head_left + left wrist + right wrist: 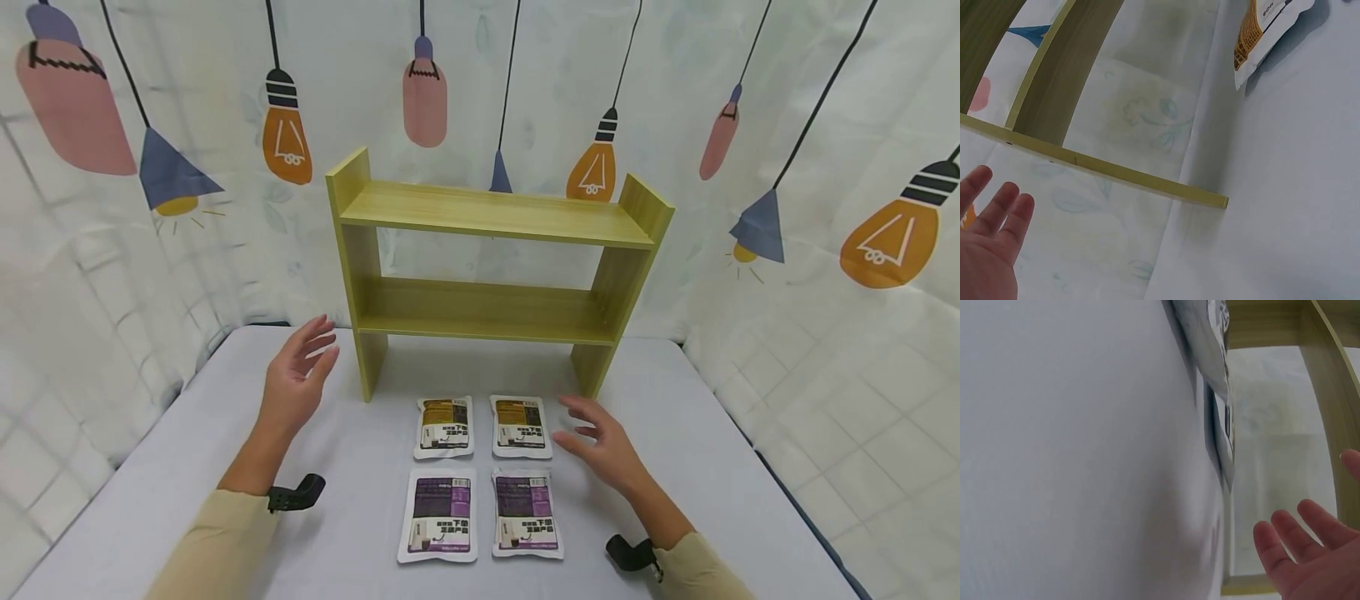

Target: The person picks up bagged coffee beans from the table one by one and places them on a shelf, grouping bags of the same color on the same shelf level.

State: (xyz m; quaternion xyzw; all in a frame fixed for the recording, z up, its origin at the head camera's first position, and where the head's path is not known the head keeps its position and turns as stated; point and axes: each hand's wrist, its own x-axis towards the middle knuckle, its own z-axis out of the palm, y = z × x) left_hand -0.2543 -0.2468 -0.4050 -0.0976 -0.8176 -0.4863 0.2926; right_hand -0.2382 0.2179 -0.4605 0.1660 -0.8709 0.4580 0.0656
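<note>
Two pouches with brown and yellow labels, a left one and a right one, lie flat on the table in front of the shelf. Nearer to me are two pouches with purple labels, a left one and a right one. My left hand hovers beside the shelf's left side panel, fingers relaxed and holding nothing. Just right of the right brown-labelled pouch is my right hand, its fingers loosely bent with nothing in them. Both hands appear apart from the pouches.
A yellow-green two-tier wooden shelf stands at the back of the white-covered table. Behind and at both sides hangs a white curtain printed with lamps and bulbs. Each wrist wears a black camera, the left one and the right one.
</note>
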